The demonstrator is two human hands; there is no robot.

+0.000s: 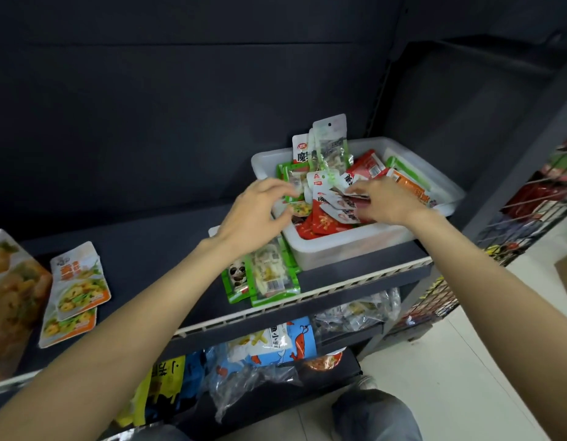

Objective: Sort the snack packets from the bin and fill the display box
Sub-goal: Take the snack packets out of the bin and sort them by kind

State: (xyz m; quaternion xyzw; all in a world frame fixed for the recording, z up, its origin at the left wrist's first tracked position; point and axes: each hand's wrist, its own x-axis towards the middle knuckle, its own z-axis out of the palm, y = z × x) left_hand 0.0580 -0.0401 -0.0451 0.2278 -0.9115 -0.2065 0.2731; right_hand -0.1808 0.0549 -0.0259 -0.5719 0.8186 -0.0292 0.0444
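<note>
A white plastic bin (pixel 346 249) sits on the dark shelf, full of mixed snack packets in red, green, white and orange. My right hand (pixel 387 198) is inside the bin and pinches several white-and-red packets (pixel 342 202) fanned together. Over the bin's left rim hovers my left hand (pixel 256 211), fingers loosely curled and holding nothing, beside a green packet (pixel 290 183). A small pile of green packets (pixel 266 275), one with a panda, lies on the shelf in front of the bin. The display box (pixel 8 294), orange and printed, stands at the far left.
Two orange-and-white packets (pixel 77 291) lie on the shelf (pixel 164 256) near the display box. The lower shelf holds blue, yellow and clear bagged snacks (pixel 269 348). A wire rack (pixel 530 211) with goods stands at the right, above a pale tiled floor.
</note>
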